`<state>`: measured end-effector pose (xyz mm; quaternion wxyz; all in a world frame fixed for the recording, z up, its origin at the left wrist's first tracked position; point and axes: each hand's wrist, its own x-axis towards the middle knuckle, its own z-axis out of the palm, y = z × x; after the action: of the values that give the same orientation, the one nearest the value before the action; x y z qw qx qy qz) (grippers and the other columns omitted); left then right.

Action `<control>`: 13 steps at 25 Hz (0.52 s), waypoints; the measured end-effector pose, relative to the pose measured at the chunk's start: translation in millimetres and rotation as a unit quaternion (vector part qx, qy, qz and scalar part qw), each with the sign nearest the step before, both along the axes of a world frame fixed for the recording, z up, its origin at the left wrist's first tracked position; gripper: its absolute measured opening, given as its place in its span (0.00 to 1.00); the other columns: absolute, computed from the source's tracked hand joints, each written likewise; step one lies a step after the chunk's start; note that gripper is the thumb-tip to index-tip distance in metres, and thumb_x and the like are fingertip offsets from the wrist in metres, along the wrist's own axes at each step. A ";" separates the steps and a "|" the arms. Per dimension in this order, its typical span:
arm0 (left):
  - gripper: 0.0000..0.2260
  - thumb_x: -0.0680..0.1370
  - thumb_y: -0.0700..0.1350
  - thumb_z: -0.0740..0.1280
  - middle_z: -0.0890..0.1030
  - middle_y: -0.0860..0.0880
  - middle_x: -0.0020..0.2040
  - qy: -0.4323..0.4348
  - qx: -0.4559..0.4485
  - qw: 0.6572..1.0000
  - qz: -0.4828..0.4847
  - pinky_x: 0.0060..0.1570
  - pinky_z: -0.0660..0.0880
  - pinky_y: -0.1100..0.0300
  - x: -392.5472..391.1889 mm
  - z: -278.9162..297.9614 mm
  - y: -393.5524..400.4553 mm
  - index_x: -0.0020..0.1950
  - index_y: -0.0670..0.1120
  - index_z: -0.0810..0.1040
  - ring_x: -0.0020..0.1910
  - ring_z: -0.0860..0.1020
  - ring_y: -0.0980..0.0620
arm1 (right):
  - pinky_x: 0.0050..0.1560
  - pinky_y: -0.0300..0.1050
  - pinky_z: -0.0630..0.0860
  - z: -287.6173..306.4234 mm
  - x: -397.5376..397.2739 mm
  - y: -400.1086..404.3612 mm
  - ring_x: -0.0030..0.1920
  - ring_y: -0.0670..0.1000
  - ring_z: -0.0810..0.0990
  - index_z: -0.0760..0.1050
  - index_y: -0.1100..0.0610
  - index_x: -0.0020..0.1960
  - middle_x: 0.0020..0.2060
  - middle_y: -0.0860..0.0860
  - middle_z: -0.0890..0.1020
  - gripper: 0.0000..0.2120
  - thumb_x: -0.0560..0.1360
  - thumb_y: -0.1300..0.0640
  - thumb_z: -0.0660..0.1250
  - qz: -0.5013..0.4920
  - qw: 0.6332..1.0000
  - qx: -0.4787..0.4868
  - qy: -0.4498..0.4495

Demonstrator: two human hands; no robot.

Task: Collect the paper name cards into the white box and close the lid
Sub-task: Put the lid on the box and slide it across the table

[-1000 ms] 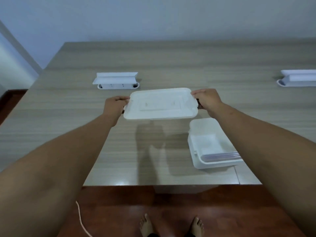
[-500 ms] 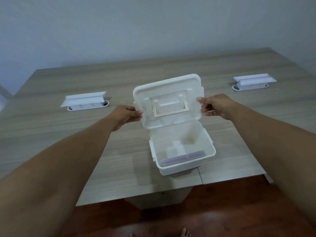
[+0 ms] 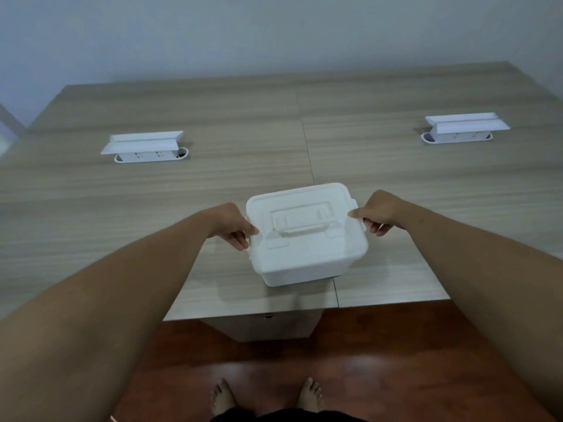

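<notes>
Gripping opposite edges of the lid [image 3: 300, 208], both hands' fingers [image 3: 240, 236] press it onto the white box [image 3: 304, 266].

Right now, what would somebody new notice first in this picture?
First, the white box near the table's front edge, its lid sitting on top. The left hand and right hand pinch the lid's two sides. Farther back, two white socket units stand open, one on each side.

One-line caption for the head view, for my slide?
Both hands, left hand and right hand, hold the lid on the white box.
</notes>
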<state>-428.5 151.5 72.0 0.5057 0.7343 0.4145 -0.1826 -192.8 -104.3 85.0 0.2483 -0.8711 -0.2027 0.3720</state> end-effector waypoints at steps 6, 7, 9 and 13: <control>0.14 0.73 0.47 0.74 0.84 0.40 0.39 0.039 0.023 0.999 -0.011 0.37 0.82 0.54 -6.9 -10.7 -8.9 0.47 0.35 0.80 0.36 0.84 0.47 | 0.33 0.46 0.79 -18.1 -1.3 -7.0 0.32 0.54 0.78 0.76 0.65 0.37 0.31 0.57 0.78 0.16 0.72 0.51 0.71 0.024 1.000 -0.017 0.003; 0.16 0.74 0.48 0.73 0.84 0.40 0.40 0.032 0.022 0.999 0.004 0.39 0.82 0.53 -7.2 -13.7 -9.3 0.49 0.34 0.81 0.36 0.83 0.46 | 0.33 0.46 0.79 -20.3 -1.1 -7.2 0.33 0.54 0.78 0.77 0.65 0.38 0.32 0.57 0.79 0.17 0.72 0.50 0.71 0.017 1.000 -0.011 0.003; 0.18 0.75 0.48 0.72 0.84 0.40 0.39 0.014 0.021 0.999 0.040 0.40 0.83 0.53 -5.8 -20.1 -10.0 0.53 0.32 0.80 0.35 0.83 0.47 | 0.34 0.47 0.81 -24.3 0.4 -7.4 0.35 0.55 0.80 0.79 0.67 0.41 0.35 0.58 0.81 0.18 0.72 0.50 0.72 -0.011 1.000 0.005 0.021; 0.18 0.76 0.49 0.70 0.83 0.41 0.39 -0.018 0.026 0.994 0.100 0.42 0.83 0.53 2.0 -26.6 -6.3 0.54 0.33 0.79 0.35 0.82 0.46 | 0.38 0.48 0.82 -32.3 0.9 0.0 0.34 0.55 0.81 0.78 0.67 0.41 0.36 0.60 0.82 0.17 0.73 0.52 0.71 -0.061 0.996 0.034 0.063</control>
<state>-426.5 145.3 45.4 0.5095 0.7053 0.4813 -0.1067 -191.9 -104.3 52.7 0.3125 -0.8479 -0.1454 0.4028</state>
